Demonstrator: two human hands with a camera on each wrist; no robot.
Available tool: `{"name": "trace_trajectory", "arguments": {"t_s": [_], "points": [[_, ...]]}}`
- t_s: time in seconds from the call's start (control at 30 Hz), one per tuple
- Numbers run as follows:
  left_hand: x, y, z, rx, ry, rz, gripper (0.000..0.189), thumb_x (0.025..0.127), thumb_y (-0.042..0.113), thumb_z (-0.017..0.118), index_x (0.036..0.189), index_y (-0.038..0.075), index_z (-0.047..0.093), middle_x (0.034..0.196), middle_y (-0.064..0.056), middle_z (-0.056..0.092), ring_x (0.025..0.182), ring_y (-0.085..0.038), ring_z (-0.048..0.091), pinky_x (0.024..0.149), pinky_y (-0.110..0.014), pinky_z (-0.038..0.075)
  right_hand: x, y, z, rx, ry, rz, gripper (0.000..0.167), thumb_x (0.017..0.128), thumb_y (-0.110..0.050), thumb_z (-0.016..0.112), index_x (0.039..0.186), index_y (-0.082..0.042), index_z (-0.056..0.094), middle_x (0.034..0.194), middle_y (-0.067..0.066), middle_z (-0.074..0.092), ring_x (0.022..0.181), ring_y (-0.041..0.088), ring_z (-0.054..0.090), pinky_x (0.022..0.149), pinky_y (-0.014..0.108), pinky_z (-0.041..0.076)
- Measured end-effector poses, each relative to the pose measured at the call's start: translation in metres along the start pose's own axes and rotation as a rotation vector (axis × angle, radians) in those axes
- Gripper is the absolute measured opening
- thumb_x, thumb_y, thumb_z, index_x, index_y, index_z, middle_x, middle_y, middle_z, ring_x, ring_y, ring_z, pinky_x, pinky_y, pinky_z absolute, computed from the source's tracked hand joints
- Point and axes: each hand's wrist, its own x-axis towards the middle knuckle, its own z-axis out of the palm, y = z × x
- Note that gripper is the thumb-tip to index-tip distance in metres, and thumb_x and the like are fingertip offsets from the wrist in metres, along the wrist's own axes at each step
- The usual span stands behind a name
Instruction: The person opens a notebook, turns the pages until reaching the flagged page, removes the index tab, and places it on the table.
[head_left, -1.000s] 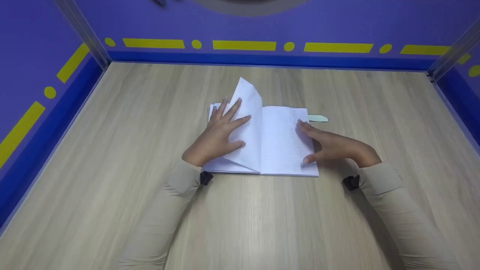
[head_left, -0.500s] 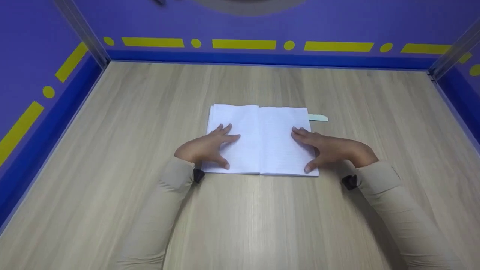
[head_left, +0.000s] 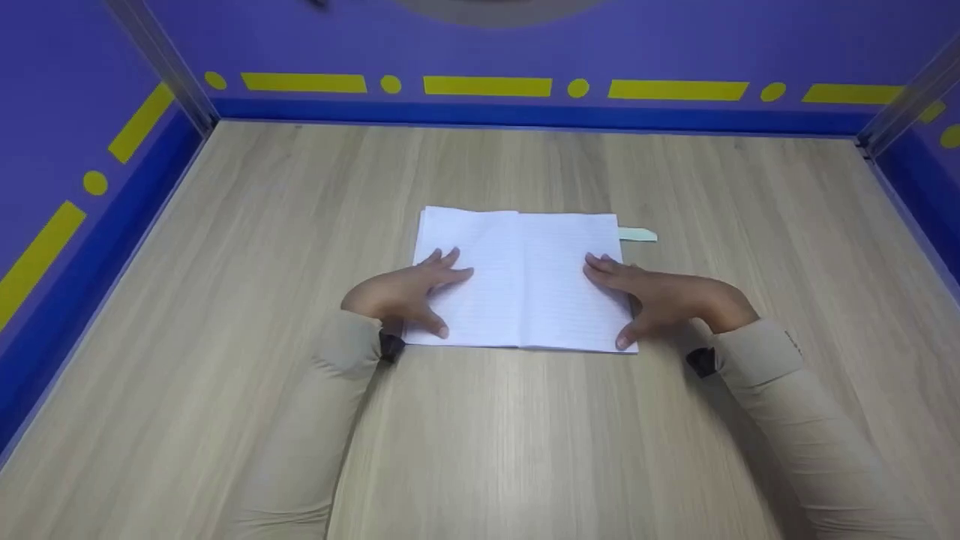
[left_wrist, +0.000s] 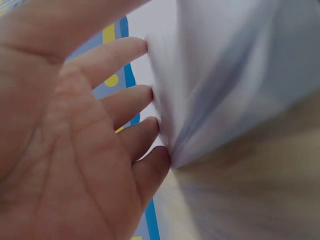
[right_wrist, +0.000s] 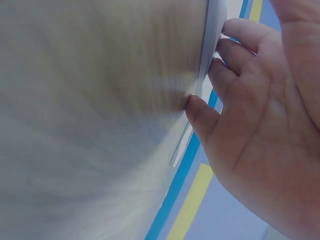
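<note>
The left hand [head_left: 405, 292] was spread, fingertips resting on the left page of an open notebook [head_left: 520, 285], its thumb near that page's near edge; the right hand [head_left: 664, 296] was spread likewise on the right page, thumb at the near right corner; neither of the 2 hands pinched anything that the pictures showed.

The notebook lay across the middle of the table [head_left: 480, 442], 2 ruled pages facing up and its centre fold between the hands; in the left wrist view, the sheets at its near edge looked parted, though blur hid how many.

The step in hand seemed to be smoothing or steadying the open pages; a further move, if a leaf were to be turned, would call for 1 hand to lift a single page edge while the other pressed its own side down.

A pale green tab [head_left: 637, 235] jutted past the right edge, near the right fingers, and could be snagged; beyond the notebook the tabletop ran well back to the blue wall [head_left: 675, 45]; on the near side, it stretched between the 2 sleeved forearms, leaving room for withdrawing either hand.
</note>
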Motion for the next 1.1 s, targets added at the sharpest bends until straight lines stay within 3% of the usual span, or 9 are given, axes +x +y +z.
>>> {"name": "trace_trajectory", "arguments": {"t_s": [0.23,0.63,1.1], "points": [[0.0,-0.0016,-0.0013,0.014,0.002,0.028,0.102,0.071,0.023,0.084,0.153,0.013,0.024,0.162,-0.008,-0.006,0.149,-0.028,-0.013,0.121,-0.048,-0.001,-0.0003,0.0011,0.0005,0.015,-0.013,-0.005,0.124,0.066,-0.046,0.083,0.155,-0.013,0.004,0.163,0.008,-0.008,0.149,0.033,-0.008,0.118,0.058,0.005],[-0.0011,-0.0009,-0.0006,0.011,-0.001,-0.001,0.1,0.072,0.02,0.083,0.153,0.018,0.025,0.163,-0.003,-0.006,0.149,-0.025,-0.013,0.121,-0.047,0.0,0.0014,0.0019,0.0014,0.036,-0.011,-0.002,0.123,0.065,-0.043,0.084,0.155,-0.013,0.005,0.163,0.008,-0.007,0.149,0.033,-0.007,0.118,0.057,0.005],[-0.0011,-0.002,-0.0027,0.014,-0.012,0.044,0.101,0.072,0.022,0.083,0.152,0.011,0.024,0.162,-0.011,-0.007,0.148,-0.03,-0.014,0.121,-0.049,-0.001,0.0014,0.0008,0.0006,0.057,0.028,-0.029,0.104,0.076,-0.04,0.078,0.154,-0.009,0.015,0.163,0.008,0.003,0.15,0.031,-0.002,0.119,0.054,0.009]]}}
